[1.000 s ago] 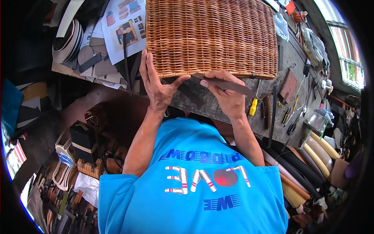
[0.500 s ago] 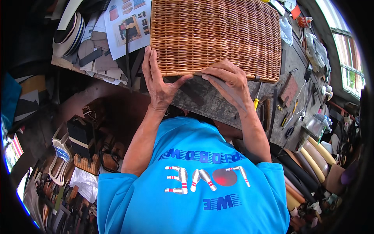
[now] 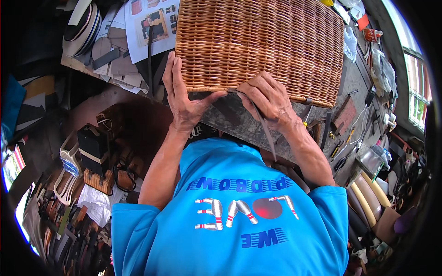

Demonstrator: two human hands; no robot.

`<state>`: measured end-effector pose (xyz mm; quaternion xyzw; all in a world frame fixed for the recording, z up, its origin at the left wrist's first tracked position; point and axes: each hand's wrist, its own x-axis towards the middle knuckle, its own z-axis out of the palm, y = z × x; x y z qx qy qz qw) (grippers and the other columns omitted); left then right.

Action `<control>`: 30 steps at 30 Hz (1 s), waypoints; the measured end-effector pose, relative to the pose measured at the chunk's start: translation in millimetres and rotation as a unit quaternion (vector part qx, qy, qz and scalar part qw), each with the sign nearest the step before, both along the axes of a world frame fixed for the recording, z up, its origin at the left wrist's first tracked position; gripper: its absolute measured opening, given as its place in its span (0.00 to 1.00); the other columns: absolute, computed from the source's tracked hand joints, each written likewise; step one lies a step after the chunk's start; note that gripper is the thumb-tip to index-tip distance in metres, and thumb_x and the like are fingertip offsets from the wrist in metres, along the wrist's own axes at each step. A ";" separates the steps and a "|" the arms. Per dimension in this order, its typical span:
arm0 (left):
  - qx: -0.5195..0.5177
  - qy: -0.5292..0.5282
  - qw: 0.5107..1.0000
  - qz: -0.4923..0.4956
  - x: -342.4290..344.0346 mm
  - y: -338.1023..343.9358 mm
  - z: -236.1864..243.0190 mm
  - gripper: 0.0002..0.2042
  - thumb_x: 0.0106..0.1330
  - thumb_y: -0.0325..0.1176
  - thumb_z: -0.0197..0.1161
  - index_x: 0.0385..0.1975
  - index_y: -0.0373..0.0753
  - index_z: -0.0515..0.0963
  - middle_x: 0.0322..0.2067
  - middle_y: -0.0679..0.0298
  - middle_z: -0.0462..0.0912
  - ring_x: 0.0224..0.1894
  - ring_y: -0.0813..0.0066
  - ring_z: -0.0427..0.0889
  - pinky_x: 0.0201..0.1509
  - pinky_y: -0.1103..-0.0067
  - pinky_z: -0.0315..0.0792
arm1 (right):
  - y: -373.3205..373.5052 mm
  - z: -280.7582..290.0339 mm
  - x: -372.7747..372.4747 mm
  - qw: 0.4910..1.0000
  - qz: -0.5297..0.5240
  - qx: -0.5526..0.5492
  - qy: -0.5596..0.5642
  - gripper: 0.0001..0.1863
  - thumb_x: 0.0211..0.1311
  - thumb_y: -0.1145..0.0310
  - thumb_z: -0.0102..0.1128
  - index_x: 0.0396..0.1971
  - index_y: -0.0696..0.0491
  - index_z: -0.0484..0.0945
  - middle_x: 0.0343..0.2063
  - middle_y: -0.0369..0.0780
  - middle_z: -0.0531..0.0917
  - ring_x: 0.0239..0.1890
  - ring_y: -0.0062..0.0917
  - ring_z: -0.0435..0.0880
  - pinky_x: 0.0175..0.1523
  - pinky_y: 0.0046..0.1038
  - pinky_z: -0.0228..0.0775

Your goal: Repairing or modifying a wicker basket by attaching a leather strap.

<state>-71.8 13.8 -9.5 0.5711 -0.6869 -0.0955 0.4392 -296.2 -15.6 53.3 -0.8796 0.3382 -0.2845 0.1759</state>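
Observation:
A brown wicker basket [image 3: 258, 46] lies on the worktable, its near edge towards me. My left hand [image 3: 183, 103] holds its near left corner, fingers straight along the left side and thumb stretched along the near edge. With bent fingers my right hand [image 3: 268, 97] pinches a thin dark strip [image 3: 267, 135], which looks like leather, against the middle of that edge. The strip's loose end hangs down past my wrist. What my right fingertips press on is partly hidden. Farther right on the edge sits a small dark tab [image 3: 308, 100].
The worktable [image 3: 340, 87] carries a reddish block [image 3: 344, 115], scissors [image 3: 340, 163] and a plastic bag [image 3: 383, 73] on the right. Printed sheets [image 3: 152, 34] and grey offcuts [image 3: 120, 69] lie at the left. A white chair [image 3: 69, 170] stands below on the left.
The basket has turned slightly, its right end swinging right and nearer. The strip's free end now hangs more steeply beneath my right hand. My left hand keeps its place at the corner.

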 end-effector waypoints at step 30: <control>-0.050 -0.019 0.998 -0.026 -1.8 -4.1 12.1 0.50 0.55 0.57 0.72 0.66 0.21 0.58 0.64 0.37 0.61 0.67 0.36 0.63 0.68 0.52 0.67 | 11.6 30.1 16.1 0.993 -0.062 0.047 0.085 0.20 0.42 0.76 0.67 0.41 0.59 0.81 0.37 0.40 0.80 0.40 0.32 0.82 0.41 0.29 0.78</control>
